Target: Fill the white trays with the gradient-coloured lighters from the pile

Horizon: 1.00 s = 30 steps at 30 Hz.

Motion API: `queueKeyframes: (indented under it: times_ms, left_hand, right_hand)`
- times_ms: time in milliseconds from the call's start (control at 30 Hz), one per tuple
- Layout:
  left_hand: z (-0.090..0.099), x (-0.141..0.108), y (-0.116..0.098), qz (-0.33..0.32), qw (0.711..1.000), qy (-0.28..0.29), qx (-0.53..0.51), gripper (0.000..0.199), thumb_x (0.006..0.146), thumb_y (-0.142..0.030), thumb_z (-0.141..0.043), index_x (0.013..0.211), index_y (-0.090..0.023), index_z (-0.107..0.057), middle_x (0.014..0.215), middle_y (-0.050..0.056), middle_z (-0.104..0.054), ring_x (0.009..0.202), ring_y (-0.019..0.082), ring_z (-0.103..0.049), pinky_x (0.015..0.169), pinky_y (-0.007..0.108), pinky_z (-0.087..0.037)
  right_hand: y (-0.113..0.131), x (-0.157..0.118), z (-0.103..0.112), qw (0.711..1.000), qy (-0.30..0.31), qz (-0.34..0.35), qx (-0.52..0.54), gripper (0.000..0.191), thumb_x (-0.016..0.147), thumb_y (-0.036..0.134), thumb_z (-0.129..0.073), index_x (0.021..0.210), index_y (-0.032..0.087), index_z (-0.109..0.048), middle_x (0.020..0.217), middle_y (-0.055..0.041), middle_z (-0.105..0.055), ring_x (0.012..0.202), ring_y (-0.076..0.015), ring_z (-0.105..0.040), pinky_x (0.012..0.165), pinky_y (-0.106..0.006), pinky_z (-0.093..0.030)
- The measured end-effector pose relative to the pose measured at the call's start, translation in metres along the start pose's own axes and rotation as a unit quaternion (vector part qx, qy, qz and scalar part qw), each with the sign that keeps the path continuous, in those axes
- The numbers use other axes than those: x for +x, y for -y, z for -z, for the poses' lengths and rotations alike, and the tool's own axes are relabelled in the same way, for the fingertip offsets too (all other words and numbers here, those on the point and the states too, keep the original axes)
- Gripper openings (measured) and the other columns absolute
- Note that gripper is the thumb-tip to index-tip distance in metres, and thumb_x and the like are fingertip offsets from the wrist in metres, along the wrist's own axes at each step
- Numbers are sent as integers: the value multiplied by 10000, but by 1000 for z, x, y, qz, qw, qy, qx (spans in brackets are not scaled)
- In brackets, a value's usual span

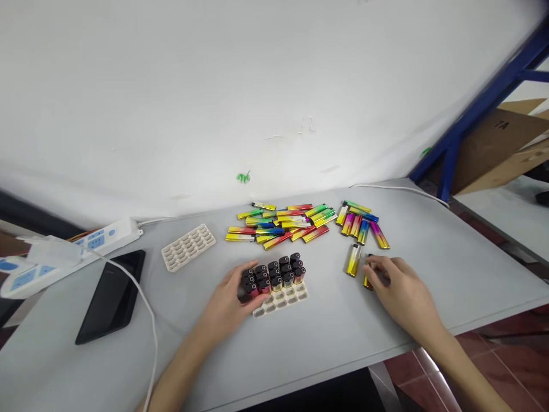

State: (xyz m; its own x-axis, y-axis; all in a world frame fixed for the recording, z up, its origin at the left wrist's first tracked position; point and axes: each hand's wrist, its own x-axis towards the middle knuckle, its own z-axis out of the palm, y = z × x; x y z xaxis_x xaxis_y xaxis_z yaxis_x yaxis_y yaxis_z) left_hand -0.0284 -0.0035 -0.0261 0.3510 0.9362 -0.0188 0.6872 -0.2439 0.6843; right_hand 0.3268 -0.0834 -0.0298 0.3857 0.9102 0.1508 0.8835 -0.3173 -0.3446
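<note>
A cream tray with oval slots holds several upright lighters, black caps up, in its far rows; the near rows of slots are bare. Around the left end of these lighters wrap the fingers and thumb of my left hand. My right hand pinches a yellow lighter low at the table, its upper part partly hidden by the fingers. Just left of it lies a silver-and-yellow lighter. Beyond is a small group of colourful lighters.
A larger heap of lighters lies near the wall. An unfilled slotted tray rests at the left. Farther left are a black tablet-like device, a white power strip and a white cable. Blue metal framing stands at the right.
</note>
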Motion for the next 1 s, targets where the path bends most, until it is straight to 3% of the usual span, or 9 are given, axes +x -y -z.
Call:
queueKeyframes:
  times_ms: [200,367,467,533,667,767,867,933,1000]
  left_hand:
    - [-1,5,-3,7,1000,-25,9,549,819,-451,-700,1307,-291,-507,1238,16,-664,1030,207,-684,913,331,-541]
    - [-1,6,-3,-2,999,-43,14,502,826,-431,-697,1277,-290,-529,1261,20,-639,1072,206,-660,928,330,-527]
    - [-2,6,-3,-13,998,-49,24,502,826,-430,-701,1278,-291,-530,1269,25,-628,1136,218,-625,965,344,-503]
    - [-1,6,-3,-21,998,-50,28,504,832,-435,-695,1284,-291,-525,1259,27,-628,1149,222,-613,986,353,-488]
    - [1,7,-3,-34,998,-37,34,518,836,-437,-689,1299,-287,-510,1277,34,-613,1178,225,-590,1015,361,-468]
    - [2,7,-2,-35,999,-23,27,503,854,-427,-671,1305,-283,-502,1278,36,-605,1151,214,-603,996,348,-479]
    - [3,6,-2,-30,999,-12,25,493,865,-429,-659,1305,-278,-498,1251,37,-608,1122,209,-612,975,345,-490]
    - [3,6,-2,-32,999,-11,28,484,866,-429,-658,1297,-269,-506,1227,41,-614,1122,218,-609,971,353,-492]
    - [3,6,-3,-39,999,-11,33,469,873,-426,-650,1289,-258,-513,1208,49,-618,1123,228,-607,969,362,-494]
  right_hand:
    - [-3,4,1,999,-1,8,-50,312,899,416,-504,1096,186,-580,1033,-112,-641,880,-276,-655,706,-374,-500]
    - [-6,23,13,998,5,-1,-59,339,896,314,-440,1139,136,-594,1097,-156,-576,729,-227,-639,683,-368,-494]
    - [10,41,24,995,31,73,57,291,956,344,-364,1064,186,-584,1011,-116,-605,797,-221,-631,710,-338,-488]
    - [28,53,25,981,58,93,160,318,992,435,-330,1028,213,-553,857,-61,-623,718,-195,-597,648,-306,-468]
    - [70,73,10,942,69,120,304,411,996,562,-308,953,227,-543,645,28,-468,561,-138,-433,532,-261,-352]
    - [90,80,-8,900,52,79,426,567,963,661,-267,701,210,-489,555,40,-328,510,-120,-323,481,-261,-279]
    - [92,77,-22,859,27,7,511,648,935,714,-237,586,213,-454,499,42,-274,476,-115,-272,453,-269,-250]
    - [86,73,-27,852,21,-15,524,662,933,711,-237,555,214,-454,488,32,-295,469,-114,-271,448,-273,-241]
    - [78,70,-29,865,30,-8,501,656,944,686,-212,538,220,-433,490,24,-309,466,-114,-281,452,-280,-248]
